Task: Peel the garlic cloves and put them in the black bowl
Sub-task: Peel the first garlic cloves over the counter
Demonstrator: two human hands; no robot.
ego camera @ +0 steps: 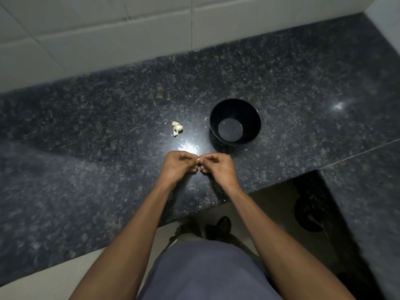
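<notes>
No text, label, brand, number or sign can be read anywhere in the head view.

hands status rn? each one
Left hand: pinching the garlic clove.
Right hand: pinching the same garlic clove.
</notes>
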